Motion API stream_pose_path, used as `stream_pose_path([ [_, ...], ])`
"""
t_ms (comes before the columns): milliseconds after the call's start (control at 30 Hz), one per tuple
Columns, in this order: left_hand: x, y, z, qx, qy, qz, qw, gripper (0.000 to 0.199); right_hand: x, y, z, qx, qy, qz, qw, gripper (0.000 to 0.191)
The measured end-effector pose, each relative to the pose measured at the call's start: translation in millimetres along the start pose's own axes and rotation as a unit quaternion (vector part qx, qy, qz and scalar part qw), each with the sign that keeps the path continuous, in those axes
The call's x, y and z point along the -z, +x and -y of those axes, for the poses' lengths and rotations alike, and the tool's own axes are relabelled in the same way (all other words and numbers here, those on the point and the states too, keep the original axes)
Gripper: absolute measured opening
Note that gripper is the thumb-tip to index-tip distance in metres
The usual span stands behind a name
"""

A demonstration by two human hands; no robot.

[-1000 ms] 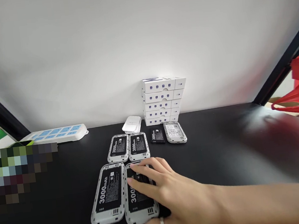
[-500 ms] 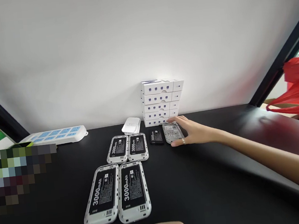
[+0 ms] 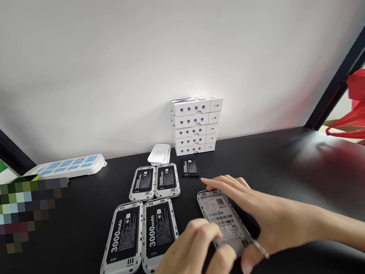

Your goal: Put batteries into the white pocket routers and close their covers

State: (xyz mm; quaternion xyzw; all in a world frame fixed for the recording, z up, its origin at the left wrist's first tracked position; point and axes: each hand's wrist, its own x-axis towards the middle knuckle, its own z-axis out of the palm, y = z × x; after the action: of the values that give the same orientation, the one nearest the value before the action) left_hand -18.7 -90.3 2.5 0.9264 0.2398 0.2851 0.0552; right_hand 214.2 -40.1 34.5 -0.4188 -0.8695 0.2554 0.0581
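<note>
A pale grey pocket-device shell (image 3: 226,220), with printed labels inside its bare battery bay, is in front of me at the right of centre. My right hand (image 3: 260,216) holds it along the right side, fingers at the top end and thumb by the bottom end. Curled at its lower left is my left hand (image 3: 196,258), fingertips on the shell's edge and bottom corner. Beyond them lies a loose black battery (image 3: 190,167). Several shells with 3000mAh batteries sit to the left, including a front-left one (image 3: 120,241) and a rear one (image 3: 166,180).
A stack of white boxes (image 3: 195,131) stands against the wall. White covers (image 3: 160,154) lie piled left of it. A power strip (image 3: 70,166) rests at the back left of the black table (image 3: 280,161). Red plastic bags (image 3: 363,107) hang at the far right.
My right hand has brought the shell from beside the loose battery towards me. My left hand has come up from the bottom edge to the shell.
</note>
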Motion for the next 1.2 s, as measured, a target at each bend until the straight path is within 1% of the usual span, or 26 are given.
stream_pose_path([
  [67, -3.8, -2.6, -1.0, 0.046, 0.022, -0.002, 0.999, 0.037, -1.8, -4.0, 6.3, 0.021, 0.014, 0.003, 1.0, 0.125],
  [100, -5.7, -3.8, -1.8, 0.061, 0.024, 0.002, 0.998, 0.046, -0.8, -3.4, 5.9, 0.03, 0.02, -0.003, 0.999, 0.119],
  [133, -7.4, -4.7, -2.7, 0.074, 0.021, 0.008, 0.997, 0.055, 1.3, -0.7, 3.4, 0.035, 0.024, -0.016, 0.999, 0.109],
  [200, -11.0, -5.6, -5.0, 0.098, 0.009, 0.027, 0.995, 0.071, 7.0, 11.3, -7.3, 0.04, 0.03, -0.063, 0.997, 0.085],
  [233, -13.1, -5.5, -6.4, 0.111, 0.002, 0.033, 0.993, 0.079, 9.7, 20.4, -14.8, 0.04, 0.03, -0.092, 0.995, 0.076],
  [267, -15.3, -5.1, -7.8, 0.125, -0.007, 0.036, 0.991, 0.087, 12.1, 31.2, -22.9, 0.039, 0.028, -0.118, 0.992, 0.072],
  [300, -17.7, -4.2, -9.3, 0.139, -0.016, 0.04, 0.989, 0.092, 13.8, 43.0, -31.1, 0.036, 0.023, -0.137, 0.99, 0.072],
  [333, -20.2, -3.0, -10.7, 0.15, -0.025, 0.046, 0.987, 0.096, 14.8, 55.1, -38.8, 0.029, 0.014, -0.141, 0.989, 0.075],
  [400, -24.8, 0.5, -13.6, 0.165, -0.042, 0.063, 0.983, 0.097, 15.3, 77.5, -51.1, 0.006, 0.002, -0.134, 0.991, 0.082],
  [433, -26.7, 2.6, -15.1, 0.168, -0.049, 0.075, 0.982, 0.097, 15.0, 86.5, -55.2, 0.0, -0.002, -0.132, 0.991, 0.082],
  [467, -28.3, 4.8, -16.5, 0.171, -0.055, 0.086, 0.98, 0.096, 14.5, 93.2, -58.0, 0.001, -0.001, -0.138, 0.99, 0.08],
  [533, -30.3, 9.0, -18.9, 0.179, -0.069, 0.098, 0.977, 0.094, 13.3, 99.2, -60.4, 0.019, 0.009, -0.168, 0.986, 0.074],
  [600, -31.2, 12.1, -20.4, 0.191, -0.083, 0.098, 0.973, 0.092, 12.1, 94.6, -60.0, 0.037, 0.033, -0.206, 0.977, 0.069],
  [667, -31.9, 13.2, -20.6, 0.208, -0.098, 0.088, 0.969, 0.092, 11.1, 80.5, -57.9, 0.039, 0.068, -0.235, 0.969, 0.065],
  [767, -33.6, 12.1, -19.2, 0.229, -0.12, 0.062, 0.964, 0.092, 9.3, 47.2, -50.8, 0.028, 0.111, -0.27, 0.956, 0.058],
  [833, -34.4, 11.4, -18.2, 0.236, -0.128, 0.034, 0.963, 0.094, 7.2, 23.5, -42.4, 0.025, 0.118, -0.274, 0.954, 0.055],
  [900, -33.5, 12.1, -17.6, 0.244, -0.132, 0.013, 0.961, 0.096, 3.5, 4.2, -32.3, 0.028, 0.12, -0.256, 0.959, 0.055],
  [967, -30.8, 14.4, -17.5, 0.256, -0.138, 0.009, 0.957, 0.096, -2.1, -7.4, -22.8, 0.029, 0.128, -0.226, 0.965, 0.058],
  [1100, -25.7, 18.2, -17.6, 0.283, -0.152, 0.015, 0.947, 0.094, -13.2, -11.0, -11.9, 0.013, 0.163, -0.17, 0.972, 0.063],
  [1200, -27.9, 15.7, -15.9, 0.282, -0.163, 0.007, 0.945, 0.093, -15.3, -10.2, -8.5, -0.006, 0.172, -0.125, 0.977, 0.066],
])
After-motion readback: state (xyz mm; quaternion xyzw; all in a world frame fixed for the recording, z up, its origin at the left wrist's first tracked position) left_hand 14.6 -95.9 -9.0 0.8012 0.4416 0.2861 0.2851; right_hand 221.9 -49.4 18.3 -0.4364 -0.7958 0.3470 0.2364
